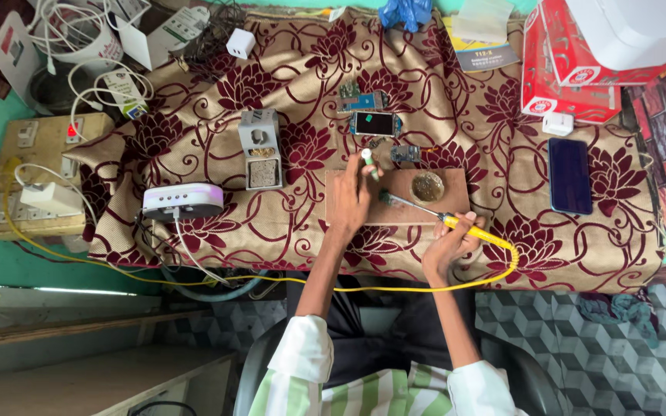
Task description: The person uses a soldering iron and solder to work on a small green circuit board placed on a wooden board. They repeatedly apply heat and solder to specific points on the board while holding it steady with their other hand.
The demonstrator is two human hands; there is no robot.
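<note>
Fingers of the left hand (351,199) were curled around a small white tube with a green tip (368,163), which stood nearly upright above the far edge of a brown wooden board (402,212). Fingers of the right hand (450,246) were closed on the yellow handle of a soldering iron (456,224), held like a pen; its thin metal shaft ran up and to the left, with the tip near a small dark green part (386,197) on the board. Just beside the shaft, a round tin (428,186) with a dull golden filling sat on the board. A yellow cord (395,289) left the handle, looped under the table edge and ran off to the left.

The board lay on a beige cloth with dark red flowers (502,177) that covered the table. Beyond the board lay a small phone with a dark screen (375,123), a bare circuit board (361,99) and a little blue part (405,154). A grey iron stand (260,148) stood to the left, with a white and lilac box (183,201) nearer the edge. A dark phone (570,176) lay to the right, below red cartons (572,77). At far left, a beige switchboard (36,173) and white cables (98,73) crowded a green surface. Grey patterned floor tiles (618,354) showed below.
</note>
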